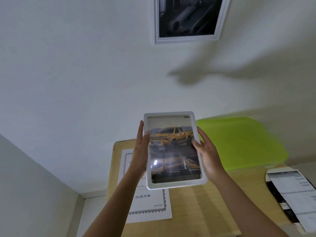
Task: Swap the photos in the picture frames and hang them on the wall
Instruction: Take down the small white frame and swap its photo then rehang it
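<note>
Both hands are holding the white picture frame (171, 185) upright in the air. The left hand (141, 147) is gripping its left edge, thumb lying over the front and fingers running straight up along the rim. The right hand (207, 151) is gripping the right edge, thumb on the glass and fingers going behind.

The photo (172, 139) in the frame is showing a yellow pickup truck above a row of smaller pictures. Their captions are too blurred to read, and glare is washing out the lower left.

Below the frame a white sheet (150, 206) is lying on the wooden counter (196, 211), reading "21x29.7CM" and "MADE IN CHINA". The frame and the left hand are hiding its upper part.

Right of the frame a blurred green lid (239, 142) is resting. Lower right, a printed sheet (294, 194) is running off the edge, its text unreadable.

Well above the frame, a second frame (188, 40) with a dark photo is hanging on the wall (85, 82), its top cut off. Plain wall is stretching between the two frames.
</note>
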Demonstrator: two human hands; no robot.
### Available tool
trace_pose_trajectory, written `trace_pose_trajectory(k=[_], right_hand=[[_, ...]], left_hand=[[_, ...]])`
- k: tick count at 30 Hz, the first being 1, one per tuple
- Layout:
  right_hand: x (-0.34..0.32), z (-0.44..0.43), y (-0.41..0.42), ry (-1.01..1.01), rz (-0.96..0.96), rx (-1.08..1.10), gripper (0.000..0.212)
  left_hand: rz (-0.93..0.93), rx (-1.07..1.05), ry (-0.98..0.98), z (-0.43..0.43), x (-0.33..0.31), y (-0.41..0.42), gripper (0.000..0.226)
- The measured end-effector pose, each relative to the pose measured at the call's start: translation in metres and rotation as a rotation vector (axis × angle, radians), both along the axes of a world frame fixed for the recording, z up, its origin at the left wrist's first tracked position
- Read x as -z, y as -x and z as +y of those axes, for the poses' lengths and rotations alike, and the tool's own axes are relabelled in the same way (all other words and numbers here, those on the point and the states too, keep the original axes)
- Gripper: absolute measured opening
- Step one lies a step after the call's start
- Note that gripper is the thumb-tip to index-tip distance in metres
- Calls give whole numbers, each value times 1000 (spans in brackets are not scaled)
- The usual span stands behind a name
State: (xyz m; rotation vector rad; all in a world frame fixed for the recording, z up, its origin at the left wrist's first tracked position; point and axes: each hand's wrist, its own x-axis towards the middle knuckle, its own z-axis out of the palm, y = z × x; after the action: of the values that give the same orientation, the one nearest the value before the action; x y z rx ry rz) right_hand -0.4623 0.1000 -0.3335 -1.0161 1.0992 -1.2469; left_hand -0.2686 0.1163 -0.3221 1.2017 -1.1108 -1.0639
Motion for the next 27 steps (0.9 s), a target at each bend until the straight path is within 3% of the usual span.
trace_pose_trajectory(k=[3, 6, 11, 16, 22, 27], right_hand=[[-16, -17, 47, 62, 17, 162, 52], [-50, -44, 96, 177, 91, 200, 48], [-127, -101, 184, 369, 145, 181, 48], [-231, -162, 254, 585, 169, 184, 48], [-325, -222, 304, 793, 169, 180, 46], [-377, -268, 318, 911, 203, 180, 47]], left_hand=[[-101, 128, 91, -18, -10, 52, 46], [-16, 170, 161, -53, -35, 104, 48], [53, 104, 252, -117, -99, 191, 43], [81, 77, 467, -179, -192, 265, 43], [89, 79, 660, -231, -297, 317, 43], [44, 39, 787, -266, -349, 331, 48]])
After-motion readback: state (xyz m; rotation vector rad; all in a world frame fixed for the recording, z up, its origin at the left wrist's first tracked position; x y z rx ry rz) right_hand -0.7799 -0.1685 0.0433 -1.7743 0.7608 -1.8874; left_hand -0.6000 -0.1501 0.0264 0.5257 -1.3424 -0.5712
